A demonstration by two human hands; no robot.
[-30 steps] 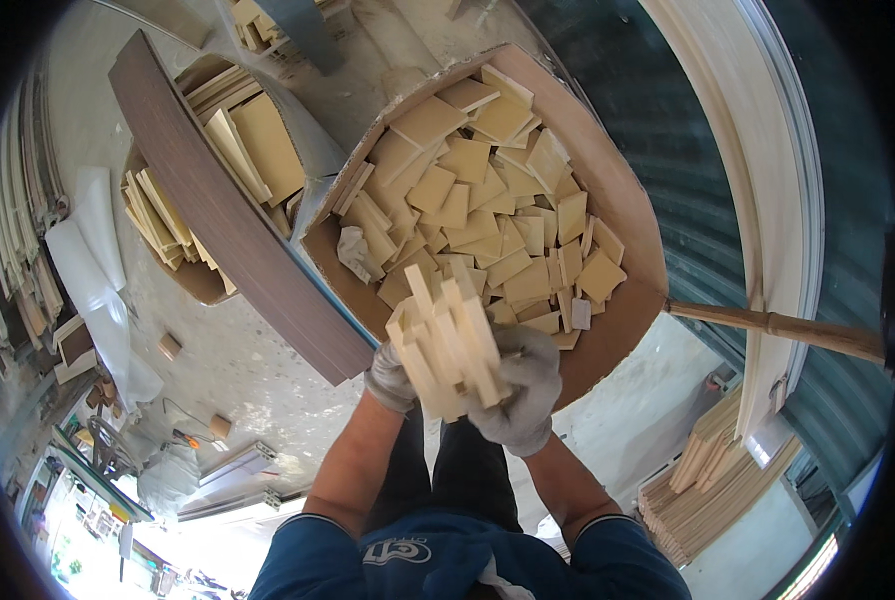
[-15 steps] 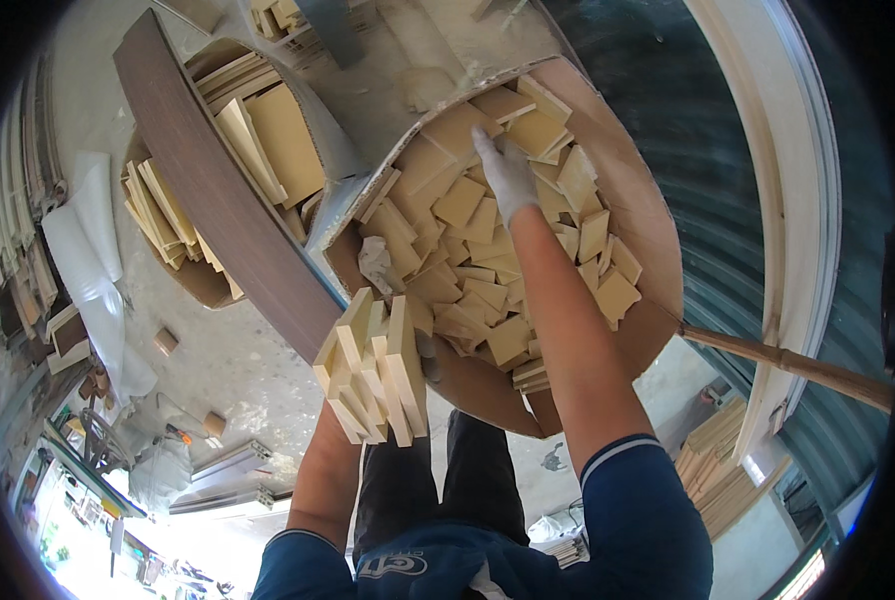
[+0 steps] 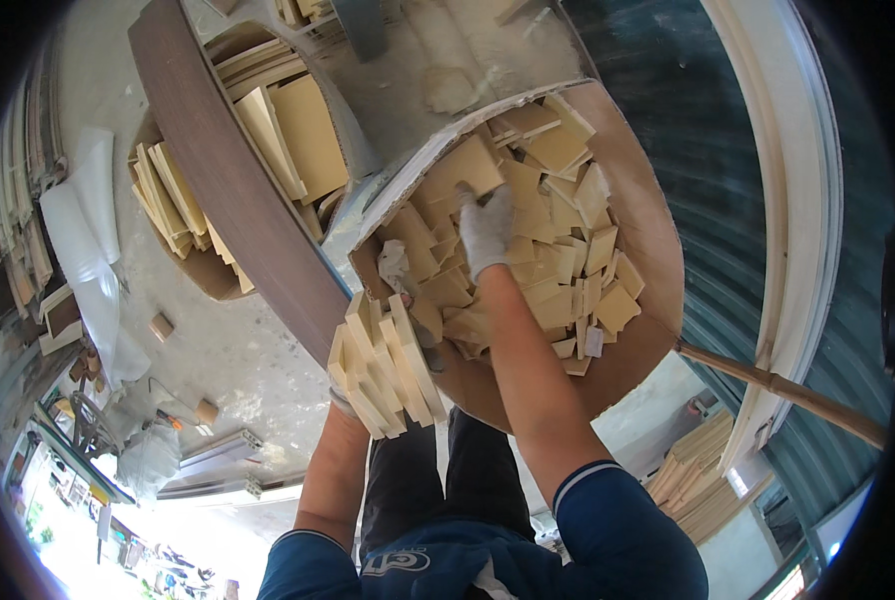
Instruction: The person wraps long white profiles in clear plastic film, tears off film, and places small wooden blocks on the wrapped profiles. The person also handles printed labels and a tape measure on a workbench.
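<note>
My left hand [image 3: 341,392], in a pale glove, is closed round a stack of board offcuts [image 3: 383,362] standing on end. Most of that hand is hidden behind the stack; some fingertips show at its right side, by the carton's near rim. My gloved right hand [image 3: 487,228] reaches into a large cardboard carton [image 3: 640,150]. Its thumb and fingers close on the near edge of a flat tan board piece [image 3: 471,166] near the carton's far left wall. Under and around it lie many loose offcuts [image 3: 543,300] at all angles. A crumpled whitish scrap [image 3: 393,262] lies at the carton's left side.
A long brown plank [image 3: 230,190] lies slanting across a second carton [image 3: 340,130] of upright boards on the left. White foam sheeting [image 3: 80,260] and long strips [image 3: 13,200] lie farther left. A wooden pole [image 3: 783,384] juts out on the right beside a corrugated wall.
My right hand has drawn back toward me and slightly left, and now grips a board piece. The view has shifted a little. My left hand still holds its stack.
</note>
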